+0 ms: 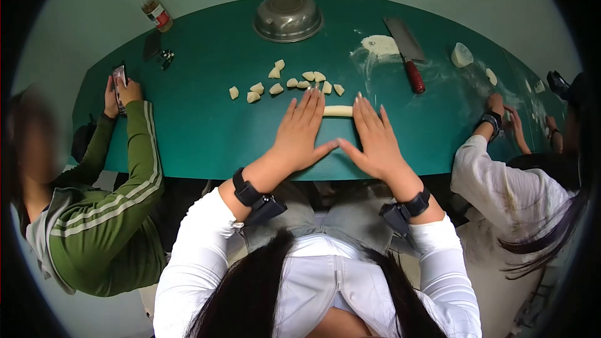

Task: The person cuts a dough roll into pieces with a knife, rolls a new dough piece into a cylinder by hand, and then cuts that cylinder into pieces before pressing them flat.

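A short roll of pale dough (339, 111) lies on the green table, its middle showing between my two hands. My left hand (300, 128) rests flat with fingers stretched over the roll's left end. Over the right end lies my right hand (374, 133), also flat with its fingers apart. Both thumb tips meet or nearly meet below the roll. Several cut dough pieces (276, 89) are scattered just beyond my left hand, some close to its fingertips. How much dough is under the hands is hidden.
An upturned metal bowl (288, 17) stands at the back. Right of it are a flour pile (380, 44) and a cleaver (407, 44). A bottle (154, 10) stands back left. One person at left holds a phone (119, 84); people sit at right near a small bowl (462, 55).
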`<state>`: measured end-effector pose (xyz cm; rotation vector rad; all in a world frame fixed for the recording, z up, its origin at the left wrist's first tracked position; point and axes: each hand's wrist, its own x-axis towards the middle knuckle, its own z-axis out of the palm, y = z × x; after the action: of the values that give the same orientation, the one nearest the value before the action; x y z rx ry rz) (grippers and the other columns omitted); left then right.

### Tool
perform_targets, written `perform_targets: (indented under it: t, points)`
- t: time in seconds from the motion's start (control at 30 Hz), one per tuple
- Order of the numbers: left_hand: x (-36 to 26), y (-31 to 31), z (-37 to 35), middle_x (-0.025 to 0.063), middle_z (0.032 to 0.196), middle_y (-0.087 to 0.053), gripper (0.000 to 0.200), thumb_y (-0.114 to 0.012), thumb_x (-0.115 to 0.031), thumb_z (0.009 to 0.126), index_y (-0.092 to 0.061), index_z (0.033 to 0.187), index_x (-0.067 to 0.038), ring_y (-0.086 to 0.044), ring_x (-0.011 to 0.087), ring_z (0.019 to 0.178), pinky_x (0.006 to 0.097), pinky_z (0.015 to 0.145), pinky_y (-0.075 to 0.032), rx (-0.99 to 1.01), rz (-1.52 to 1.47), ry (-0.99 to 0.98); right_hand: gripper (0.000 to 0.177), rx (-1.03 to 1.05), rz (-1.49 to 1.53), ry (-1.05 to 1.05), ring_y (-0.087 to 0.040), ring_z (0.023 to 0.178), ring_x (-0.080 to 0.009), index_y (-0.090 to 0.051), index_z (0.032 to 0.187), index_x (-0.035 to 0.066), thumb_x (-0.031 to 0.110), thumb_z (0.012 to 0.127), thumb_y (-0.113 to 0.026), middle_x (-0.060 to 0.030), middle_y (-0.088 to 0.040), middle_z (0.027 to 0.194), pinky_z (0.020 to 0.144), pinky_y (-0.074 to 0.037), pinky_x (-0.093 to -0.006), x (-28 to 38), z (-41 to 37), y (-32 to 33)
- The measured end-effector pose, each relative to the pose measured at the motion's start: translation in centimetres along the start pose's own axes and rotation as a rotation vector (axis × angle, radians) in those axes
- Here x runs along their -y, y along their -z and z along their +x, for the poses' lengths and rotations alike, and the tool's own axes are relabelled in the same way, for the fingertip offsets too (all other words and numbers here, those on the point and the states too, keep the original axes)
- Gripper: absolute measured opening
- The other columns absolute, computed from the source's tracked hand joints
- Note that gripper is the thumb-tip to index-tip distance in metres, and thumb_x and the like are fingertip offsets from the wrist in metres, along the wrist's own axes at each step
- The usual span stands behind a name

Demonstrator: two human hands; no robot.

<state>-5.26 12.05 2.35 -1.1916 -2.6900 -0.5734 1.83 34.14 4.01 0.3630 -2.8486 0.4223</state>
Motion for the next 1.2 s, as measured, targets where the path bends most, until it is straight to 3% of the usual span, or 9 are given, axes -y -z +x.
perform_targets:
  t: [0.27,0.3,0.43,0.53,0.7,0.87,1.03,1.13,1.2]
  points:
    - [-1.9,3.4,-2.0,0.0252,0.165,-0.035,0.09,-0.07,-0.041,0.091,-0.033,0.159,0.004,-0.031,0.0397,0.156,0.056,0.126,-0.025,0.178,-0.014,-0.091,0.088,0.019,0.029,0.049,-0.045,0.148,-0.0386,-0.045,0.149,-0.012,0.058,0.097,-0.06,-0.0289,-0.05,0.154,0.127,-0.018,-0.0572,2.9,-1.5,2.6]
    - [-2.5,3.7,-2.3,0.0255,0.165,-0.034,0.095,-0.073,-0.04,0.088,-0.032,0.158,0.008,-0.03,0.037,0.157,0.0546,0.126,-0.024,0.173,-0.045,-0.098,0.088,0.046,0.053,0.032,-0.045,0.147,-0.0387,-0.045,0.149,-0.012,0.057,0.097,-0.06,-0.0291,-0.05,0.153,0.127,-0.018,-0.0576,3.4,-2.3,3.1]
    - [-3.7,0.6,-1.0,0.0306,0.166,-0.029,0.098,-0.07,-0.048,0.089,-0.03,0.157,0.011,-0.026,0.0416,0.157,0.0559,0.126,-0.023,0.121,-0.12,-0.195,0.08,0.096,0.12,-0.025,-0.046,0.146,-0.0393,-0.047,0.148,-0.011,0.051,0.098,-0.059,-0.0288,-0.051,0.152,0.127,-0.016,-0.0589,4.2,-3.8,3.4]
    - [-4.1,-2.1,1.5,0.0313,0.167,-0.025,0.102,-0.066,-0.055,0.09,-0.029,0.158,0.011,-0.023,0.0417,0.158,0.0539,0.127,-0.021,-0.044,-0.119,-0.135,0.075,0.007,0.154,-0.095,-0.045,0.148,-0.0389,-0.045,0.15,-0.009,0.046,0.1,-0.057,-0.0269,-0.051,0.154,0.127,-0.015,-0.0594,4.3,-4.7,4.1]
    - [-4.8,-2.7,3.4,0.0324,0.167,-0.026,0.104,-0.059,-0.065,0.095,-0.029,0.157,0.013,-0.023,0.0438,0.158,0.054,0.127,-0.021,0.01,-0.1,0.037,0.072,-0.177,0.208,-0.154,-0.041,0.151,-0.0389,-0.038,0.159,-0.003,0.037,0.102,-0.055,-0.024,-0.047,0.159,0.127,-0.013,-0.0591,3.7,-6.7,4.5]
    - [-8.9,1.0,-3.1,0.0347,0.165,-0.027,0.108,-0.059,-0.067,0.094,-0.028,0.156,0.016,-0.028,0.0456,0.155,0.0558,0.126,-0.024,0.153,-0.159,-0.085,0.068,-0.309,0.235,-0.153,-0.04,0.151,-0.0413,-0.039,0.159,-0.001,0.031,0.102,-0.056,-0.0232,-0.046,0.16,0.127,-0.014,-0.059,2.4,-8.6,5.3]
    - [-6.4,-2.0,1.0,0.0283,0.17,-0.019,0.109,-0.061,-0.065,0.093,-0.022,0.16,0.01,-0.016,0.0413,0.16,0.0536,0.128,-0.017,-0.008,-0.054,-0.003,0.068,-0.306,0.256,-0.168,-0.039,0.152,-0.0412,-0.039,0.16,0.001,0.028,0.101,-0.058,-0.023,-0.046,0.16,0.127,-0.015,-0.0592,1.7,-7.9,4.3]
    - [-5.0,-2.4,3.0,0.029,0.17,-0.019,0.107,-0.06,-0.064,0.094,-0.022,0.16,0.01,-0.018,0.0417,0.159,0.0539,0.128,-0.017,-0.091,0.029,0.018,0.068,-0.297,0.273,-0.154,-0.039,0.152,-0.0413,-0.039,0.16,0.002,0.026,0.1,-0.061,-0.023,-0.047,0.16,0.126,-0.017,-0.0594,2.1,-7.0,4.2]
    - [-6.3,-1.4,1.5,0.029,0.17,-0.019,0.103,-0.059,-0.063,0.095,-0.024,0.16,0.01,-0.02,0.0422,0.159,0.0556,0.127,-0.019,0.026,-0.025,0.006,0.069,-0.284,0.263,-0.14,-0.039,0.152,-0.0415,-0.039,0.16,0.002,0.025,0.099,-0.063,-0.0228,-0.046,0.16,0.126,-0.018,-0.0595,1.9,-6.5,4.5]
